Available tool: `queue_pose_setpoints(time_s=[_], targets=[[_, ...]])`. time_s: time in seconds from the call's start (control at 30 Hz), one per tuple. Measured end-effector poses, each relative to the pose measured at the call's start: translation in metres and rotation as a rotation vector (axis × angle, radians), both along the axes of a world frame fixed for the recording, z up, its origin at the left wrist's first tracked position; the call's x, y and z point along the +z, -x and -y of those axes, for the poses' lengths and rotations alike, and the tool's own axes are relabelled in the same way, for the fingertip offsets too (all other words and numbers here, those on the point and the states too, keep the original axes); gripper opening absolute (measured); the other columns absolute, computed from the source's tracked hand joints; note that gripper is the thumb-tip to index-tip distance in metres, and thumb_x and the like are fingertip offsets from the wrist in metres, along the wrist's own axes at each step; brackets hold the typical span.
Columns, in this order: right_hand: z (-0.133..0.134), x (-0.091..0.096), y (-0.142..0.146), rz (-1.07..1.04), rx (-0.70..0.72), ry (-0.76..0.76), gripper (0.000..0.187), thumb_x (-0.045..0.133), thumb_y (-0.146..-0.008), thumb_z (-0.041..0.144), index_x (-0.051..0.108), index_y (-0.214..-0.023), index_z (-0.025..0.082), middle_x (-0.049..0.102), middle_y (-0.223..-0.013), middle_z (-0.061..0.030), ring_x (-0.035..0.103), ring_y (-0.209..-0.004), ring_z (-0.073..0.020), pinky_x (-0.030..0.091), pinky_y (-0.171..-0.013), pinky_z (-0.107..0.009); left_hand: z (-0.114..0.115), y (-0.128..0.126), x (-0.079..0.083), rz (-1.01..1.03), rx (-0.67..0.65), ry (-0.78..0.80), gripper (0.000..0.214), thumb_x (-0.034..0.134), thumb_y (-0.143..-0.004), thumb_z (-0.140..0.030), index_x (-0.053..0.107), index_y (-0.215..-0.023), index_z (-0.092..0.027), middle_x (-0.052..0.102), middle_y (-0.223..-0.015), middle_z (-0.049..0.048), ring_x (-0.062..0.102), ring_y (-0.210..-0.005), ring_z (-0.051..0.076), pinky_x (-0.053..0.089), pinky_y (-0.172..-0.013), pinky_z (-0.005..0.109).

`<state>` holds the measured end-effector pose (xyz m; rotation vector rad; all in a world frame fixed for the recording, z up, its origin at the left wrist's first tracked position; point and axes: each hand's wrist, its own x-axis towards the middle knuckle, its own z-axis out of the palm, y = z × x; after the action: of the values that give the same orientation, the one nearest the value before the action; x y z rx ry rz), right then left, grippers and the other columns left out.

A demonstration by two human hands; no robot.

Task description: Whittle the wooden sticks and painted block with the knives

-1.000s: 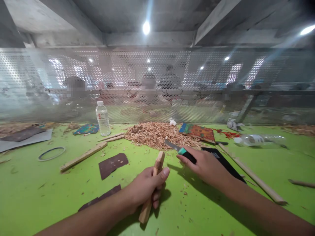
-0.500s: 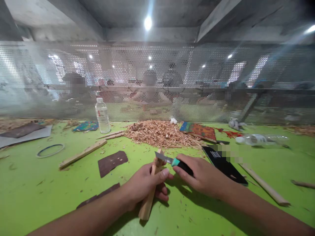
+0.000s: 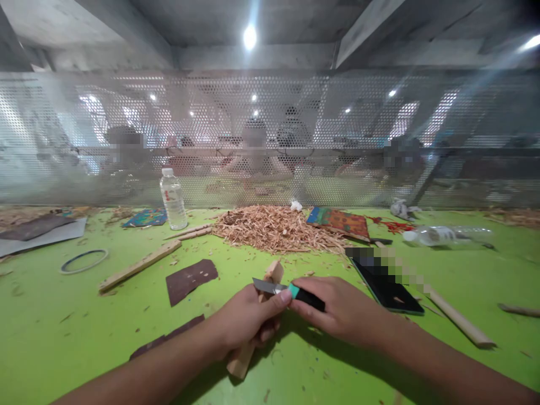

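Observation:
My left hand (image 3: 247,320) is closed round a light wooden stick (image 3: 273,272), held upright and tilted over the green table (image 3: 63,320). Its thumb presses near the blade's base. My right hand (image 3: 337,309) grips a knife (image 3: 291,291) with a teal collar and black handle. The steel blade lies across the stick just below its top end. The stick's lower end (image 3: 238,365) pokes out under my left hand.
A pile of wood shavings (image 3: 274,228) lies beyond the hands. Sandpaper pieces (image 3: 190,278), a wooden slat (image 3: 139,265), a ring (image 3: 83,260), a standing water bottle (image 3: 172,198), a black phone (image 3: 386,278), a dowel (image 3: 455,318) and a lying bottle (image 3: 439,236) surround them. Perforated mesh (image 3: 270,140) screens people behind.
My right hand brought the knife from beside the stick onto it, and the blade has slid down across the stick's upper part. Both hands have drawn slightly nearer.

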<state>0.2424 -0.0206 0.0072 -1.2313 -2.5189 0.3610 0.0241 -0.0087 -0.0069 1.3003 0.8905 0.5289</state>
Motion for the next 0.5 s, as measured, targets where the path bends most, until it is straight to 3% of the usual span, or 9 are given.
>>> queue_pose_setpoints(time_s=[0.17, 0.33, 0.5], targets=[[0.004, -0.004, 0.003, 0.022, -0.058, -0.065, 0.037, 0.042, -0.106, 0.051, 0.062, -0.097, 0.020, 0.072, -0.090, -0.0079, 0.062, -0.074, -0.0217, 0.038, -0.065, -0.033, 0.001, -0.004, -0.005, -0.059, 0.073, -0.033, 0.071, 0.064, -0.067, -0.089, 0.047, -0.062, -0.020, 0.044, -0.045, -0.0068, 0.035, -0.035, 0.005, 0.029, -0.035, 0.018], [0.011, -0.004, 0.012, -0.023, -0.199, -0.048, 0.037, 0.041, -0.107, 0.050, 0.062, -0.097, 0.021, 0.072, -0.085, -0.0058, 0.065, -0.072, -0.0219, 0.037, -0.061, -0.031, 0.001, -0.008, -0.009, -0.094, 0.144, -0.062, 0.072, 0.049, -0.079, -0.088, 0.047, -0.058, -0.020, 0.040, -0.039, -0.0063, 0.034, -0.031, 0.006, 0.027, -0.034, 0.019], [0.000, -0.002, 0.003, 0.008, -0.293, -0.167, 0.034, 0.044, -0.107, 0.047, 0.064, -0.103, 0.021, 0.073, -0.090, -0.0071, 0.067, -0.075, -0.0244, 0.040, -0.063, -0.033, 0.001, -0.010, -0.011, -0.066, 0.139, -0.044, 0.059, 0.051, -0.087, -0.079, 0.050, -0.076, -0.020, 0.048, -0.049, -0.0078, 0.034, -0.033, 0.005, 0.028, -0.034, 0.017]])
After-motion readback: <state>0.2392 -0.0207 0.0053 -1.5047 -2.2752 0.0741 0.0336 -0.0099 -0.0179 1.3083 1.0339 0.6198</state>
